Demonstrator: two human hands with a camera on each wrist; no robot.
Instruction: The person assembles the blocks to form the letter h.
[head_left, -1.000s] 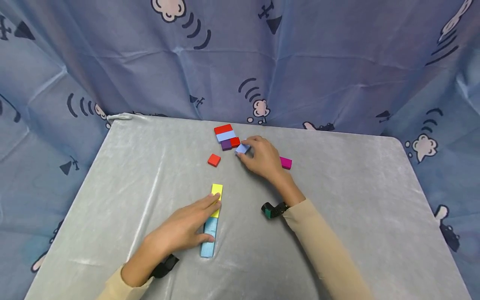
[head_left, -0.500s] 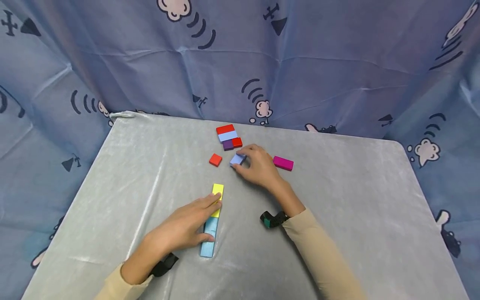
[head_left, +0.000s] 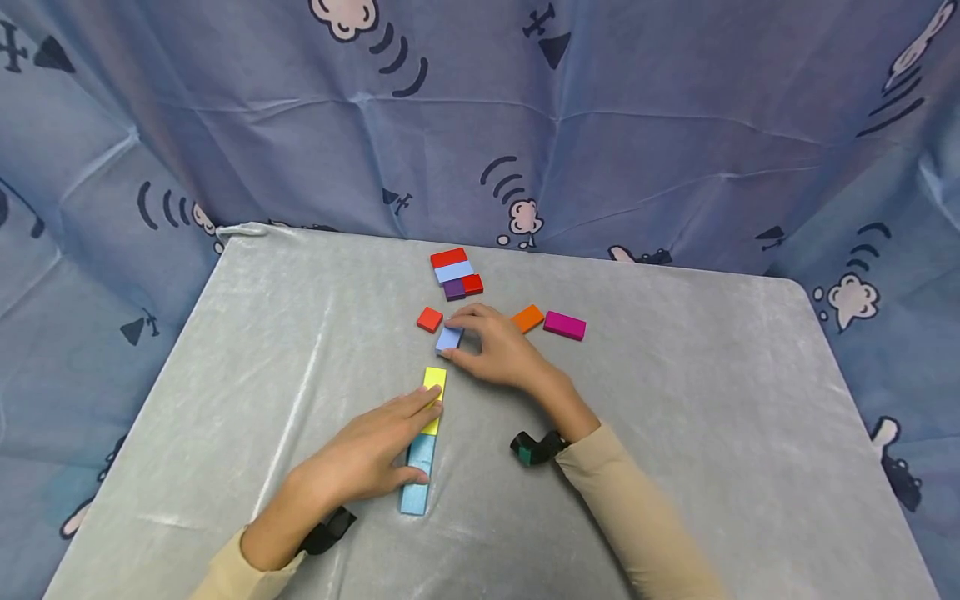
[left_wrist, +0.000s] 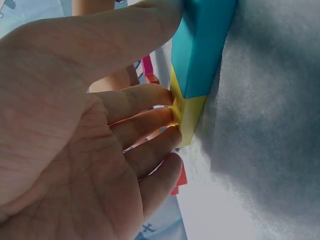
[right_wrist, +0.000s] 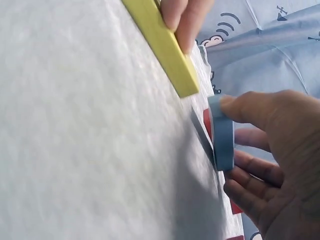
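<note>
In the head view my right hand (head_left: 498, 348) pinches a periwinkle-blue block (head_left: 448, 339) between thumb and fingertips. The right wrist view shows this block (right_wrist: 223, 135) raised off the cloth, its shadow apart from it. Nearer to me lies a straight row, a yellow part (head_left: 435, 377) at the far end and a light blue part (head_left: 416, 498) at the near end. My left hand (head_left: 367, 450) rests along this row with extended fingers on the yellow part and the thumb on the light blue part. The fingers cover some of the row.
Left of the held block lies a red square block (head_left: 430, 319). Behind are a red block (head_left: 448, 257), a pale blue block (head_left: 454, 272), a purple block (head_left: 454, 289) and a small red block (head_left: 472, 284), touching. Orange (head_left: 528, 318) and magenta (head_left: 565, 326) blocks lie right.
My right hand has carried the periwinkle-blue block from beside the back cluster toward me and leftward, turning it. The orange block has come into sight behind the hand. My left hand stays put.
</note>
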